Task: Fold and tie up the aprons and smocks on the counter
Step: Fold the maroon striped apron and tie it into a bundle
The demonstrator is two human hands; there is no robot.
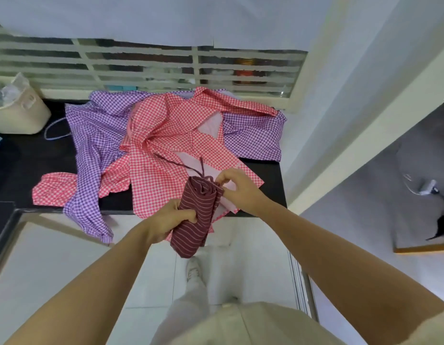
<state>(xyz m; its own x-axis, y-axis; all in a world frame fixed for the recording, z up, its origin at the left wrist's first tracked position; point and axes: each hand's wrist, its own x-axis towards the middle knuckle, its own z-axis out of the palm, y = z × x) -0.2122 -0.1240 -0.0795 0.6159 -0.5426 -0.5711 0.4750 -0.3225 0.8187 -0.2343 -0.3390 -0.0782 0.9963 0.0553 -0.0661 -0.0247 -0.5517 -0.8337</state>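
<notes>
A maroon striped apron (196, 220), rolled into a tight bundle, is held over the counter's front edge. My left hand (171, 220) grips the roll around its middle. My right hand (237, 188) pinches the roll's top end, where its dark maroon tie strings (188, 166) trail out across the cloth behind. A red gingham smock (171, 135) lies spread and rumpled on the black counter (21, 160). A purple gingham smock (91, 135) lies partly under it, with one sleeve hanging over the front edge.
A cream basket (19, 113) with clear plastic inside stands at the counter's back left. A louvred window (146, 66) runs behind the counter. A white wall and a door frame (352, 120) close off the right side. White floor tiles lie below.
</notes>
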